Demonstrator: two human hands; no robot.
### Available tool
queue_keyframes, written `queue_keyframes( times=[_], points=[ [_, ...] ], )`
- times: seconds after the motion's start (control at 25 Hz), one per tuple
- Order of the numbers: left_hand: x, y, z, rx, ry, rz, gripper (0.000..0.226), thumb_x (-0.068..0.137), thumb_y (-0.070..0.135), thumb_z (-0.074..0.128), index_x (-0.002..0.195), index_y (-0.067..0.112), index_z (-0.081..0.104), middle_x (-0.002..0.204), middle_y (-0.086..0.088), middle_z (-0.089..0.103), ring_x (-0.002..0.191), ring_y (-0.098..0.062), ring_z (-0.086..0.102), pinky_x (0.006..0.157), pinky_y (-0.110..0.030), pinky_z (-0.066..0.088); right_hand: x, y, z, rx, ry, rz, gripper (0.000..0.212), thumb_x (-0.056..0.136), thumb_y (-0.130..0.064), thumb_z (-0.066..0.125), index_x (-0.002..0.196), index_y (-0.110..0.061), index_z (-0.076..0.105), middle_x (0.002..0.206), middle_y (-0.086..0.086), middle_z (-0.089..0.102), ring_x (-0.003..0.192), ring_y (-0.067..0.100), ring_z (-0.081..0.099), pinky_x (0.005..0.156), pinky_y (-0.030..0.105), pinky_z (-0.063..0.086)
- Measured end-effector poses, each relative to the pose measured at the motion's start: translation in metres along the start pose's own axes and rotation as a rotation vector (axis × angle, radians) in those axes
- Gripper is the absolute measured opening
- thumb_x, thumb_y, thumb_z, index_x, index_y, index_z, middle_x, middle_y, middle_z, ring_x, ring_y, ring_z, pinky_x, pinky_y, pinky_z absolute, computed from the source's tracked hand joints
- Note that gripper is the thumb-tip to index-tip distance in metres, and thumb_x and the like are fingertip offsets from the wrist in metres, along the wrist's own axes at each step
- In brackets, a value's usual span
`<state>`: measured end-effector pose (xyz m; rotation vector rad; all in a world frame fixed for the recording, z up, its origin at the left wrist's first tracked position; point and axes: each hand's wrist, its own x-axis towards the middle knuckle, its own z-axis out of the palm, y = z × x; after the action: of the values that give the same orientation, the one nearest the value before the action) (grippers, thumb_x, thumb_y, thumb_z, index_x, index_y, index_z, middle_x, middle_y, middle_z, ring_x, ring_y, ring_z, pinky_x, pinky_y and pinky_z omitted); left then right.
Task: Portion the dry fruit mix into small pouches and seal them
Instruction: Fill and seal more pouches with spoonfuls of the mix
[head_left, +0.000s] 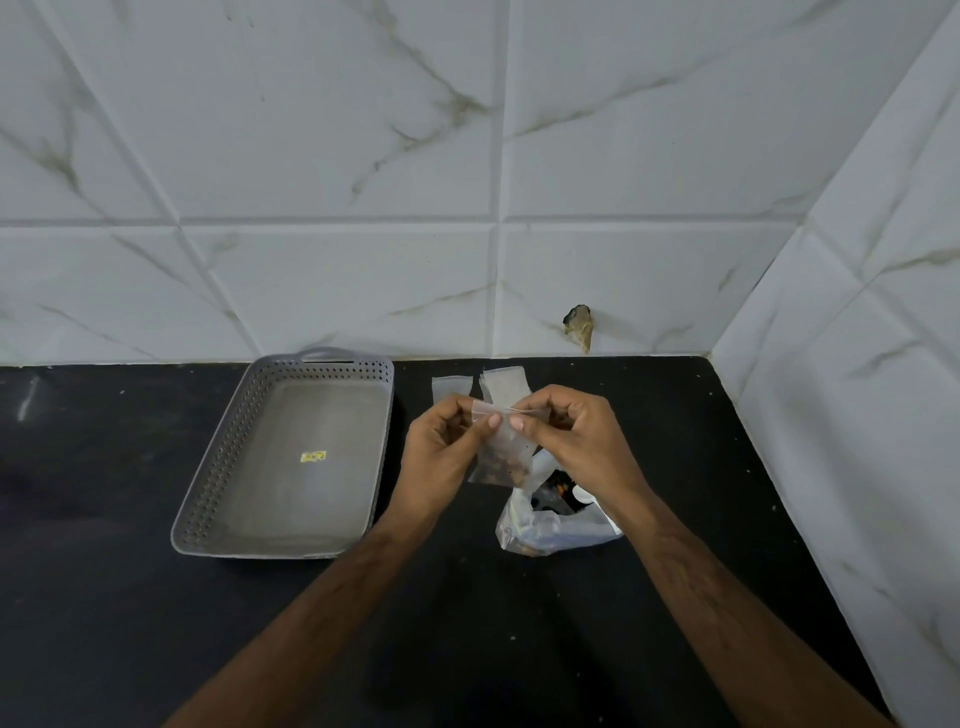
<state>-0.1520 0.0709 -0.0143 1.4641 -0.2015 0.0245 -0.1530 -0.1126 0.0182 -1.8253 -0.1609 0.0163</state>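
Above the counter, left hand and right hand pinch the pouch mouth; limp, light film, best gripped along its top strip.

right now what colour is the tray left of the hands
Grey tray, perforated sides; head view.

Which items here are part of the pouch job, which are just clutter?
Job: pouch with some mix in it, pinched at its top by left hand and right hand; empty pouches behind; mix bag on the counter; grey tray, likely for finished pouches.

Clutter: hole in the wall tile.
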Motion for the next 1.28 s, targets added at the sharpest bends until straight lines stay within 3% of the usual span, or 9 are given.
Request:
queue_keyframes(
  times=[0.16,0.28,0.52,0.8,1.0,1.12,1.28],
  points=[
    [0.005,0.004,-0.004,0.046,0.004,0.046,0.006,0.089,0.012,0.073,0.095,0.012,0.072,0.091,-0.012,0.074,0.087,-0.029,0.072,0.079,-0.039,0.059,0.004,-0.001,0.007,-0.026,0.009,-0.016,0.004,0.090,-0.017,0.074,0.092,-0.021,0.075,0.088,-0.005,0.073,0.089,0.014,0.069,0.080,0.038,0.060],
    [0.009,0.005,-0.007,0.089,0.022,0.048,0.004,0.089,0.012,0.076,0.091,0.015,0.073,0.088,-0.010,0.074,0.085,-0.032,0.072,0.078,-0.047,0.059,0.004,-0.004,0.012,-0.079,0.035,-0.064,0.001,0.091,-0.020,0.073,0.092,-0.020,0.073,0.086,-0.008,0.070,0.085,0.010,0.067,0.073,0.025,0.055],
    [0.019,0.011,0.000,0.148,0.068,0.058,0.012,0.087,0.003,0.075,0.084,0.015,0.073,0.083,-0.006,0.075,0.081,-0.026,0.073,0.076,-0.039,0.059,0.009,-0.004,0.016,-0.183,0.117,-0.104,0.002,0.093,-0.021,0.070,0.092,-0.023,0.070,0.086,-0.015,0.067,0.086,0.003,0.064,0.071,0.012,0.047],
    [0.025,0.012,-0.006,0.161,0.073,0.072,0.017,0.087,0.005,0.076,0.082,0.020,0.071,0.084,-0.007,0.074,0.084,-0.029,0.072,0.079,-0.045,0.059,0.018,-0.006,0.003,-0.202,0.130,-0.071,0.009,0.085,-0.026,0.080,0.085,-0.022,0.071,0.082,-0.011,0.070,0.082,0.011,0.066,0.073,0.036,0.057],
    [0.030,0.014,-0.008,0.072,0.085,0.011,0.017,0.081,-0.001,0.077,0.076,0.013,0.069,0.075,0.001,0.072,0.077,-0.019,0.071,0.075,-0.031,0.058,0.024,-0.010,-0.004,-0.112,0.161,-0.005,0.018,0.072,-0.028,0.090,0.075,-0.022,0.073,0.074,-0.006,0.073,0.073,0.018,0.069,0.073,0.046,0.059],
    [0.032,0.013,-0.009,-0.001,0.080,-0.044,0.014,0.082,-0.004,0.075,0.076,0.007,0.067,0.073,0.001,0.072,0.074,-0.015,0.069,0.074,-0.027,0.056,0.028,-0.007,-0.007,-0.050,0.141,0.038,0.024,0.067,-0.028,0.093,0.073,-0.017,0.072,0.071,-0.001,0.073,0.070,0.025,0.067,0.069,0.045,0.058],
    [0.029,0.013,-0.008,-0.033,0.023,-0.034,0.009,0.090,0.002,0.070,0.086,0.009,0.069,0.087,-0.009,0.071,0.085,-0.019,0.069,0.078,-0.029,0.056,0.031,-0.008,-0.009,0.026,0.092,0.073,0.038,0.067,-0.031,0.092,0.077,-0.006,0.064,0.071,0.010,0.064,0.063,0.016,0.053,0.062,0.035,0.048]
  ],
)
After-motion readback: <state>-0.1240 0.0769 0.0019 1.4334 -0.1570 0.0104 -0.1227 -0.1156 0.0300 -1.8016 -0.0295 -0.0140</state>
